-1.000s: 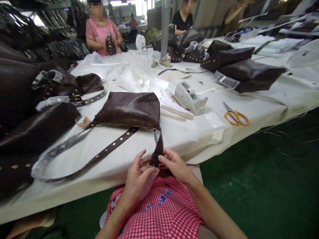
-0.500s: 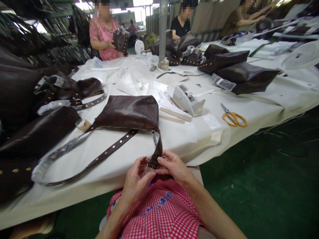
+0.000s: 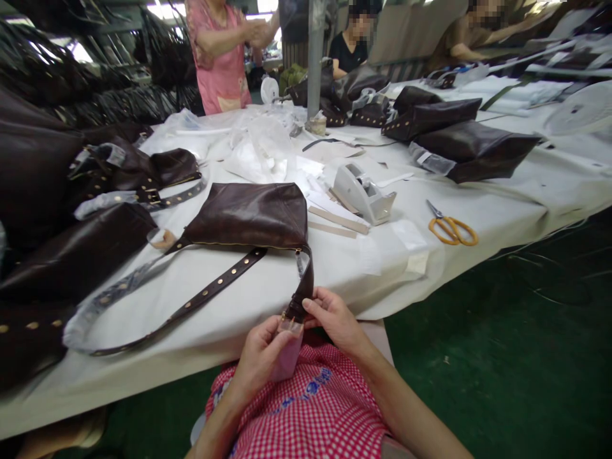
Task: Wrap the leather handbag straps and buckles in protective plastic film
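Observation:
A dark brown leather handbag (image 3: 251,213) lies on the white-covered table, its short strap (image 3: 306,280) hanging toward me over the front edge. At the strap's end is a brass-coloured buckle, partly hidden by my fingers. My left hand (image 3: 262,347) pinches a clear plastic wrap (image 3: 289,347) at that buckle end. My right hand (image 3: 329,315) grips the leather strap just above, thumb on top. The bag's long studded strap (image 3: 205,293) loops out to the left, part of it wrapped in clear film.
A tape dispenser (image 3: 363,194) and scissors with yellow handles (image 3: 452,226) lie to the right. More brown bags (image 3: 76,255) are heaped on the left, others (image 3: 478,150) at the back right. A metal post (image 3: 314,64) rises from the table. Co-workers stand behind it.
My left hand has moved slightly down, and more of the clear wrap now shows below the buckle. The strap's bunched end looks straighter. A co-worker in pink has raised their arms with a bag.

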The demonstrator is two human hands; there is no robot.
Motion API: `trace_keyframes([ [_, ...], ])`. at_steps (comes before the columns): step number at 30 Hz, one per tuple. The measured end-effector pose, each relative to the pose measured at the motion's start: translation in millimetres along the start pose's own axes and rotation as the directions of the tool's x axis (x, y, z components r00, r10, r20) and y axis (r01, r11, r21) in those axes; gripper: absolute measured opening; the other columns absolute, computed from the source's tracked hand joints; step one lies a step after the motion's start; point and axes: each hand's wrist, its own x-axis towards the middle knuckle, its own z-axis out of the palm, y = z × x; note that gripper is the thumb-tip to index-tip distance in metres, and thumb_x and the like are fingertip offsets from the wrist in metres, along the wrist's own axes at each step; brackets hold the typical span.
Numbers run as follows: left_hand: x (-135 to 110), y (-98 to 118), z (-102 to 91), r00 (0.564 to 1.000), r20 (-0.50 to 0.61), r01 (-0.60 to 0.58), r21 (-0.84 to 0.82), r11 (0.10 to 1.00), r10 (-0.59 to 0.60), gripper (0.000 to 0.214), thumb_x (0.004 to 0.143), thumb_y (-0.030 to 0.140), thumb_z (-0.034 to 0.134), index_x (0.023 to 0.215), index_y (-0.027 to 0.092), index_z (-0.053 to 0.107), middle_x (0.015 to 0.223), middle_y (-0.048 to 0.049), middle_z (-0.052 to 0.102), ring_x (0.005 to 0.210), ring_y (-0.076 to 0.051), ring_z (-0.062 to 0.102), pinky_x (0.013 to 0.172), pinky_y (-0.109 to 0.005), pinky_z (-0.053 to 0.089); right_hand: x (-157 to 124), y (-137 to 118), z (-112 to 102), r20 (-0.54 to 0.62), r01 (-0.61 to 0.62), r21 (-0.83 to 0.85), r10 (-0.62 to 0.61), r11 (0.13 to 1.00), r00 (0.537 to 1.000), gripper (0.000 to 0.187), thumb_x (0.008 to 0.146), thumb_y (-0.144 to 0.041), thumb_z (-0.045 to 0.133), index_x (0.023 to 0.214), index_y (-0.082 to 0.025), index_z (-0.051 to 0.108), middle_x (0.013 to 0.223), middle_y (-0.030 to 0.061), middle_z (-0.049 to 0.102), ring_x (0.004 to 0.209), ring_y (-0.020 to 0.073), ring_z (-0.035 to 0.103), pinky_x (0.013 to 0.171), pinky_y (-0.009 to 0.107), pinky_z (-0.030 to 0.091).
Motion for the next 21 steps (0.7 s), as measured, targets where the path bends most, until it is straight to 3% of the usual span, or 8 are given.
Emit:
trace_keyframes([
  [6, -4.4, 3.2, 3.3, 0.996, -0.047, -0.074, 0.083, 0.994, 0.078, 0.020, 0.088, 0.034, 0.059, 0.095, 0.016, 0.064, 0.089, -0.0043, 0.069, 0.080, -0.018, 0.059, 0.074, -0.026, 0.045, 2.3, 3.7, 1.7, -0.011, 0.028, -0.017, -0.028, 0.999, 1.000, 0.044, 0.069, -0.054, 0.076, 0.084, -0.018, 0.057, 0.068, -0.0011, 0.067, 0.057, 0.0136, 0.063, 0.054, 0.026, 0.055],
  [14, 0.6, 6.3, -2.1, 0.996, -0.049, 0.077, 0.056, 0.995, -0.075, 0.021, 0.080, 0.035, 0.065, 0.084, 0.014, 0.066, 0.079, -0.0026, 0.067, 0.073, -0.016, 0.056, 0.068, -0.025, 0.043, 1.0, 5.6, 4.2, -0.054, 0.144, 0.010, -0.143, 0.990, 0.988, 0.036, 0.074, -0.049, 0.076, 0.084, -0.018, 0.061, 0.071, 0.0003, 0.069, 0.062, 0.0134, 0.062, 0.058, 0.025, 0.052],
  [21, 1.6, 4.4, 0.4, 0.987, -0.012, 0.156, -0.116, 0.981, -0.159, 0.030, 0.075, 0.041, 0.068, 0.083, 0.012, 0.071, 0.078, -0.0045, 0.070, 0.071, -0.017, 0.058, 0.068, -0.026, 0.043, 3.3, 8.9, -0.9, -0.016, 0.186, -0.009, -0.186, 0.982, 0.982, 0.029, 0.075, -0.043, 0.076, 0.083, -0.018, 0.063, 0.075, -0.0004, 0.068, 0.067, 0.0133, 0.061, 0.064, 0.025, 0.050],
])
